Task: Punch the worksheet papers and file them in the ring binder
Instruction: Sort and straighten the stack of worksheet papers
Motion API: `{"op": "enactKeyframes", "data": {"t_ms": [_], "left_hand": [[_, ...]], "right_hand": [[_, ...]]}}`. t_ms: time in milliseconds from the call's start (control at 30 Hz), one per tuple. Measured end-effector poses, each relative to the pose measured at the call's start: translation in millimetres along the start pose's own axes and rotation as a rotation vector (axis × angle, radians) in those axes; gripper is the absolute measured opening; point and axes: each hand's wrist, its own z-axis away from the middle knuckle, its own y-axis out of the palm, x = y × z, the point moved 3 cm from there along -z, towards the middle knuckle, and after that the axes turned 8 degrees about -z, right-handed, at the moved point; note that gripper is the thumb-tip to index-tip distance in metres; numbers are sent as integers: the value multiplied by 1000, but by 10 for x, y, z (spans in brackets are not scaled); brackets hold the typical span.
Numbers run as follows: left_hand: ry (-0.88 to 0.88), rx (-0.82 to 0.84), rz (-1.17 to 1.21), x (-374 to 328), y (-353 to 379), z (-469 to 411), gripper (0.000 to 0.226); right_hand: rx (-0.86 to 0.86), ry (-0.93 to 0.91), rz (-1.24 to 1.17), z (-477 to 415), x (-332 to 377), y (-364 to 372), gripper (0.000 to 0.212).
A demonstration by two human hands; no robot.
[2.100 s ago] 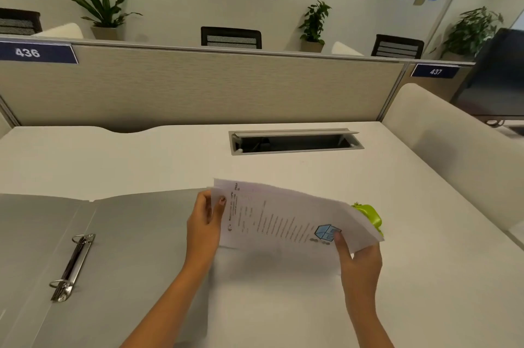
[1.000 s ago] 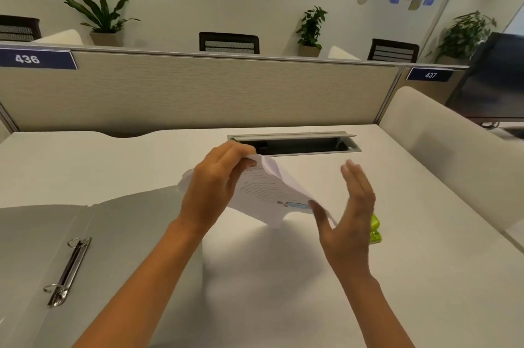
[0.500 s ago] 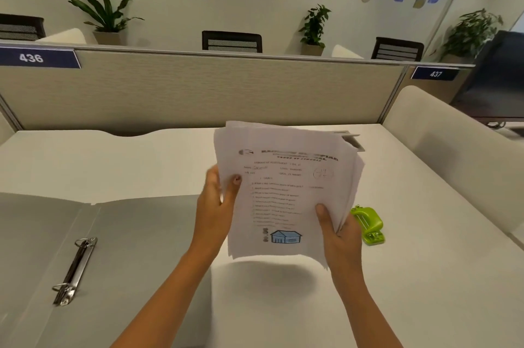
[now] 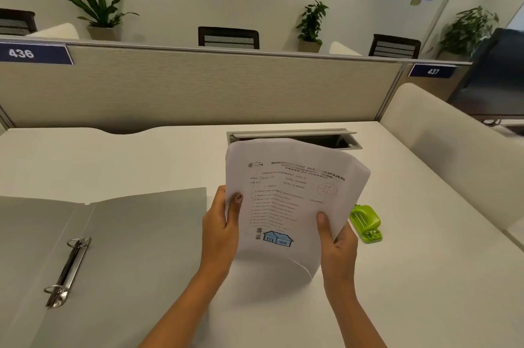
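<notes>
Left thumb (image 4: 236,201) pressed on the front of the left margin, remaining left fingers hidden behind the sheets; right thumb (image 4: 322,221) on the lower right of the top page, right fingers curled behind. Left hand (image 4: 219,230) and right hand (image 4: 338,245) thus both closed on the worksheet papers (image 4: 289,200), held upright, print toward the camera, bottom edge just above the desk (image 4: 425,276). Compared with two seconds ago: stack raised from a low, tilted hold near the desktop, turned through a one-handed pass, now faced and gripped at both sides. Upper edges fanned, not yet flush; likely mid-squaring before punching. Green hole punch (image 4: 365,223) on the desk just right of the right hand, untouched. Open grey ring binder (image 4: 136,234) flat at left, apart from the papers, rings (image 4: 66,269) apparently closed. No holes visible along the left margin; punching and filing judged still ahead. Risk: uneven stack giving misaligned holes.
</notes>
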Motion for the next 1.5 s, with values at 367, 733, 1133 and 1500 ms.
{"op": "enactKeyframes", "data": {"t_ms": [367,733,1133,1500], "left_hand": [[-72,8,39,162,77,45,20],[-99,-4,26,258,89,70,20],[-114,-2,34,274,79,139,30],[-149,-2,43,371,99,234,26]], "right_hand": [[-37,67,44,78,-209,92,20],[-31,96,77,124,-305,60,12],[-8,104,101,166,-325,74,8],[-7,132,121,192,-371,37,15]]}}
